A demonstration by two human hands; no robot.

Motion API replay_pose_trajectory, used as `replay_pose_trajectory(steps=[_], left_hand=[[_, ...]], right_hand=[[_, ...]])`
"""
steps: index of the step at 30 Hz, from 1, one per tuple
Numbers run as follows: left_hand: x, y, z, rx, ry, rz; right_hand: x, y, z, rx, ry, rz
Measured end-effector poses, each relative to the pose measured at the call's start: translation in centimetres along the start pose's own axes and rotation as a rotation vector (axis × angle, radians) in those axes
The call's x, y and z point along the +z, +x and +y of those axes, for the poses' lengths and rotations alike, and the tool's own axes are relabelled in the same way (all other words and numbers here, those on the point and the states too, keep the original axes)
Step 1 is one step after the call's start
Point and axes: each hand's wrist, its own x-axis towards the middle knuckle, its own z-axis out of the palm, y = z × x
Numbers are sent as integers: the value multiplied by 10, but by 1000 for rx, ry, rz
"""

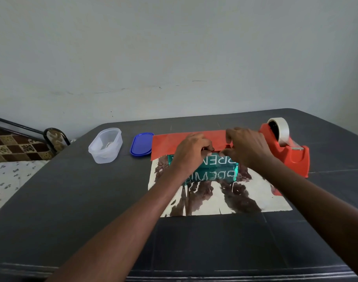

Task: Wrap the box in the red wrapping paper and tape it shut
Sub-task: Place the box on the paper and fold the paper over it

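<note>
A teal box [223, 162] with white letters lies on the wrapping paper in the middle of the dark table. The paper's shiny silver inner side [218, 198] faces up and mirrors the box and my arms. Its far part is folded toward me, so the red outer side [168, 142] shows and its edge lies on the box top. My left hand [191, 151] and my right hand [246, 147] are close together on the box, and each pinches that folded red edge. A red tape dispenser [286, 151] with a pale tape roll stands just right of my right hand.
A clear plastic tub [106, 145] and its blue lid [141, 146] lie left of the paper. The dark table [72, 200] ends at a grey wall behind. A patterned bed and a dark metal frame [52, 133] are at far left.
</note>
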Motion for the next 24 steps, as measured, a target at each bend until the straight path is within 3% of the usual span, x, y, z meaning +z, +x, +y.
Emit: replay_pose_trajectory(steps=[11,15,24], left_hand=[[1,0,-3,-10,-41,-7],[2,1,-4,-23,-58,-4],[-3,3,-3,-21,-63,-47]], right_hand=[[7,-21,27,121,348,94],[6,-29,16,63,324,314],[31,-32,18,71,283,311]])
